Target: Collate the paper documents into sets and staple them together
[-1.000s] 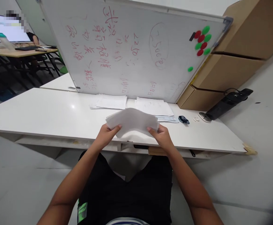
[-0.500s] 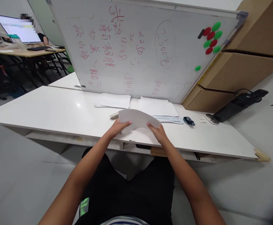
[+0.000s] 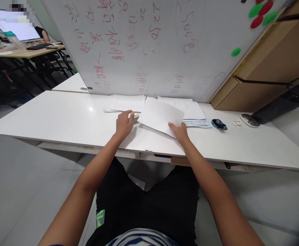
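Left hand moved to pale object, fingers curled — right hand pinching paper.

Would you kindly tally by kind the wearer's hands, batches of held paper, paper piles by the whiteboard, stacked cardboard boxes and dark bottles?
Wearer's hands: 2
Held paper batch: 1
Paper piles: 2
Cardboard boxes: 3, the top one partly cut off
Dark bottle: 1
Total: 9
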`<state>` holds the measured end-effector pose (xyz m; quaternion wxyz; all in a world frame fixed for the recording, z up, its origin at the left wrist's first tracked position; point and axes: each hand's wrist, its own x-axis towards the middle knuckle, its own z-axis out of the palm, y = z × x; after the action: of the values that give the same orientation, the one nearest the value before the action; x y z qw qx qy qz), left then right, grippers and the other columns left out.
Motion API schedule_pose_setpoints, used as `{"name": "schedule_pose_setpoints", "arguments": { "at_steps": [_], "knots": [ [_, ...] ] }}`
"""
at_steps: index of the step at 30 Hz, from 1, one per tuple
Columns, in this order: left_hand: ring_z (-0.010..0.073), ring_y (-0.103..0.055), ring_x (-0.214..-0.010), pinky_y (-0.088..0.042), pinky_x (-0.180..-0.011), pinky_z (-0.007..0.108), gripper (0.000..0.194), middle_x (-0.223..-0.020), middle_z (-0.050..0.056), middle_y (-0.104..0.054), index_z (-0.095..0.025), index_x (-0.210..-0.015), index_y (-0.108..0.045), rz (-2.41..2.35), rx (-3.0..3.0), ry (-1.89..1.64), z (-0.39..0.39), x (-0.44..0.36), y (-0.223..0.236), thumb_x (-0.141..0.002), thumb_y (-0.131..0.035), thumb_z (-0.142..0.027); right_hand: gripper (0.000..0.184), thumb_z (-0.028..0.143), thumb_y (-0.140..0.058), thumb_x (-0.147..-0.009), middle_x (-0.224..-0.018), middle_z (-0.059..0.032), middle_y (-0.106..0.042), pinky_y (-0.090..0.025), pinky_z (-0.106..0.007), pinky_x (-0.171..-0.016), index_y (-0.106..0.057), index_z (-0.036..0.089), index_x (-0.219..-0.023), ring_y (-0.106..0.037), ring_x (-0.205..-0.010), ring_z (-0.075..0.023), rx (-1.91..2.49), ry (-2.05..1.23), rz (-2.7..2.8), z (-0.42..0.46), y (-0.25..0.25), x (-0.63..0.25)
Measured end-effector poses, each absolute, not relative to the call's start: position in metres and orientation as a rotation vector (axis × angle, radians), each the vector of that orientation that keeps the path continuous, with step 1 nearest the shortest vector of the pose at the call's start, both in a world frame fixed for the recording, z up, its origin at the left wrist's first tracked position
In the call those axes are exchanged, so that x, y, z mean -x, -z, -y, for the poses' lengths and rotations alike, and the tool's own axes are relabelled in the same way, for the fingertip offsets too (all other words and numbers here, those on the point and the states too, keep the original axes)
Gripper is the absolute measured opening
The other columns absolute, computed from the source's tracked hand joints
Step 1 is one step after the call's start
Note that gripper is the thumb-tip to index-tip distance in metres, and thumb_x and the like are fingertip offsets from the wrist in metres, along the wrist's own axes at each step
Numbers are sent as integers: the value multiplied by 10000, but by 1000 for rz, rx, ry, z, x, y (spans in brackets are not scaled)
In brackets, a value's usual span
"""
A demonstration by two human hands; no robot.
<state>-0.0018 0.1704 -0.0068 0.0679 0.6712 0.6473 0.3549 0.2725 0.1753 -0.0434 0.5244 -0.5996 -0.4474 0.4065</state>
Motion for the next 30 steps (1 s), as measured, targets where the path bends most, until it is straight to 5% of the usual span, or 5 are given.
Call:
{"name": "schedule_pose_setpoints", "arguments": {
  "at_steps": [6,15,21,30],
  "knots": [
    [315,-536,-1010,-424,-817,460,449,-1070,131,-626,-195,-1031,-623,-1975,-2363,-497,-182,27,18,-979,-223,-394,357,328,-743,-575,-899,-85,-707,-524,-308,-715,-618,152,-859,-664,-847,-225,1460,-1028,1013,-178,47,-276],
    [262,-543,-856,-432,-772,412,453,-868,104,-602,-209,-845,-604,-1661,-2295,-692,-196,49,22,-979,-222,-411,379,324,-760,-584,-857,-79,-703,-529,-320,-654,-645,158,-905,-657,-786,-237,1583,-1204,1128,-189,37,-279],
    [249,-551,-995,-426,-887,399,451,-1005,71,-627,-219,-992,-635,-1644,-2225,-778,-194,47,28,-977,-234,-425,805,308,-851,-507,-1100,-96,-651,-571,-335,-694,-515,203,-1231,-613,-1011,-267,1714,-1325,1030,-199,27,-286],
    [227,-563,-1060,-480,-876,349,478,-1290,91,-546,-230,-1256,-511,-1563,-1863,-956,-189,51,26,-885,-464,-528,380,209,-836,-566,-892,-63,-684,-603,-306,-640,-638,179,-889,-627,-855,-205,1502,-1592,1098,-192,2,-280]
  ]
}}
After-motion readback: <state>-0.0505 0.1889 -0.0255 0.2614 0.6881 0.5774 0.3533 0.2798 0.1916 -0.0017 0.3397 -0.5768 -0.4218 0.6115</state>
